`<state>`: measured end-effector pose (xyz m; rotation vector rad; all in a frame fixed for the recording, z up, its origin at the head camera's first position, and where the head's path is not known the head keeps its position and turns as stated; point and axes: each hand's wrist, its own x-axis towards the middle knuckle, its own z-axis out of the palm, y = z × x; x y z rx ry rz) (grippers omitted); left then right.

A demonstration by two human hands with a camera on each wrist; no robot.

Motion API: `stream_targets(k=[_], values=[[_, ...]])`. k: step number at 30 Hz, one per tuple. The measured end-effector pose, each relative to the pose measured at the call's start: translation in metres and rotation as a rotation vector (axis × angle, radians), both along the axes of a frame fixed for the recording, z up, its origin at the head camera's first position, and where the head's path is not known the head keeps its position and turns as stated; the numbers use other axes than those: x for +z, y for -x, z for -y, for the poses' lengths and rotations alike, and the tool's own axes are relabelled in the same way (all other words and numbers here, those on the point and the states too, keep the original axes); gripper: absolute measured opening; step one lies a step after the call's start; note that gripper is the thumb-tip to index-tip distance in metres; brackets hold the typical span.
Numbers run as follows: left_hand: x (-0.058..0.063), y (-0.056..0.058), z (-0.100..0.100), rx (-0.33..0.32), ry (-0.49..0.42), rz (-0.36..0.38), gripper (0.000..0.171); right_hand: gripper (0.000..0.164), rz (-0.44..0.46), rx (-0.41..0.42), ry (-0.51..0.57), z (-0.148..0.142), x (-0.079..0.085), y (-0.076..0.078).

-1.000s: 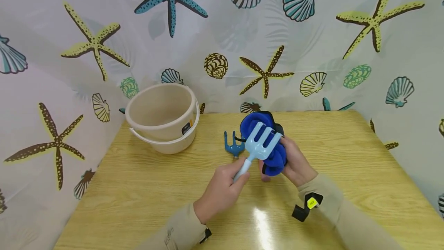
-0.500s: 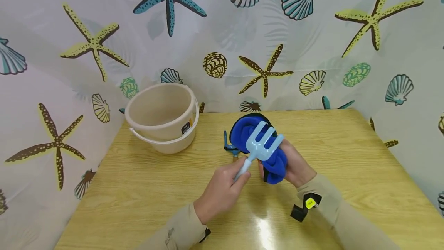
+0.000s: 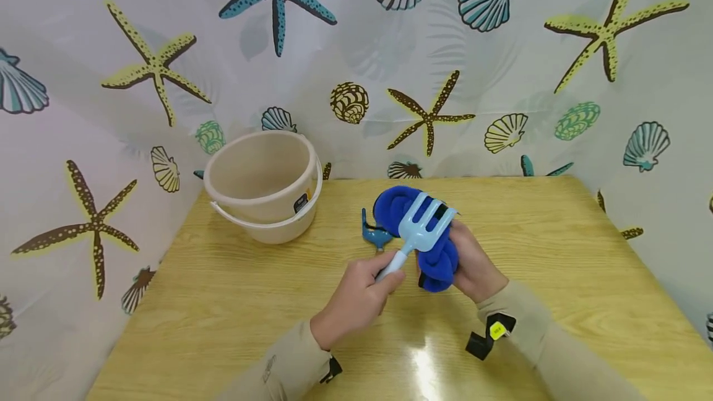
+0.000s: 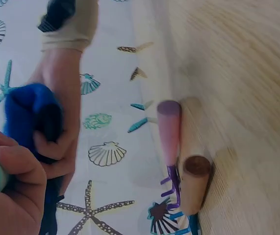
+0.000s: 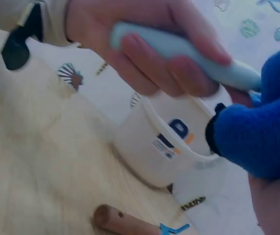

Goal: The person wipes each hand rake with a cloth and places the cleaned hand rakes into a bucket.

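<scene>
My left hand (image 3: 355, 294) grips the pale handle of a light blue garden hand fork (image 3: 419, 234), its three tines pointing up and away. Bunched against the back of the tines is a blue cloth (image 3: 392, 208) with black edging, held in my right hand (image 3: 476, 265). Most of the right fingers are hidden behind the cloth in the head view. The right wrist view shows the left fingers curled round the fork's handle (image 5: 179, 51), with the cloth (image 5: 257, 132) close by its head.
On the wooden table (image 3: 250, 314) lies a blue fork (image 3: 375, 237) with a wooden handle (image 4: 195, 183). Beside it is a purple fork with a pink handle (image 4: 169, 132). A beige bucket (image 3: 267, 203) stands at the back left, before a curtain (image 3: 356, 36) printed with shells and starfish.
The cloth has shifted left behind the fork's tines and its folds have changed, covering part of the blue fork on the table. Both hands keep nearly the same place.
</scene>
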<state>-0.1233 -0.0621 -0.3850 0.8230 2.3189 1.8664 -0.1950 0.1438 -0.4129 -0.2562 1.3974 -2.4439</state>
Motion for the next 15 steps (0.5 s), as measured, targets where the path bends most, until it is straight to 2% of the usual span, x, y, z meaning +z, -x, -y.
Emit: stream_targets(k=[4, 6, 9, 11, 15], values=[[-0.01, 0.01, 0.002, 0.042, -0.021, 0.019, 0.011, 0.036, -0.078, 0.101, -0.187, 0.006, -0.002, -0.001], [-0.017, 0.016, 0.005, 0.058, -0.055, 0.062, 0.011, 0.042, -0.126, 0.1, -0.282, 0.006, -0.003, 0.001], [-0.022, 0.023, 0.011, 0.079, -0.103, 0.126, 0.017, 0.042, -0.142, 0.08, -0.384, -0.003, -0.007, 0.005], [-0.019, 0.025, 0.018, 0.086, -0.145, 0.177, 0.025, 0.04, -0.116, 0.05, -0.409, -0.013, -0.009, 0.008], [-0.005, 0.031, 0.036, 0.084, -0.218, 0.235, 0.036, 0.034, -0.062, -0.009, -0.413, -0.036, -0.007, 0.011]])
